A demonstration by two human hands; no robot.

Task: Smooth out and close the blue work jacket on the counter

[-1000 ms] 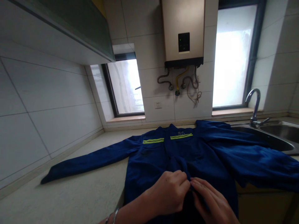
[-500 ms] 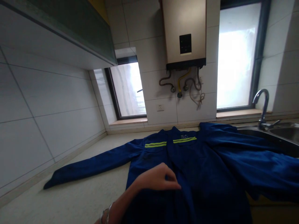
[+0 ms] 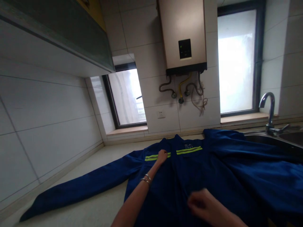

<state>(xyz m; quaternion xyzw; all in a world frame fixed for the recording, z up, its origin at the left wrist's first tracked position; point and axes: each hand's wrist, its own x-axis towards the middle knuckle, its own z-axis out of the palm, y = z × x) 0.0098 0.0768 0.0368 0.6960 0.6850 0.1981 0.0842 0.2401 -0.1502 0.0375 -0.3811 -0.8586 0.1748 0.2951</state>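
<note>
While the left hand (image 3: 162, 156), mid-frame, seemingly adjusts the jacket (image 3: 201, 170), the next move likely wants a sure pinch; the right hand (image 3: 202, 203) blurred, I cannot tell either grip.

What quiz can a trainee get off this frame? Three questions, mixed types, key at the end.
1. True or false: in this view, the left hand overlaps a yellow-green stripe on the blue garment.

2. Multiple choice: what shows directly behind the right hand?
A) the sink
B) the blue garment
C) a window

3. Short answer: which wrist carries the silvery bracelets?

Key: 1 true; 2 B; 3 the left.
</note>
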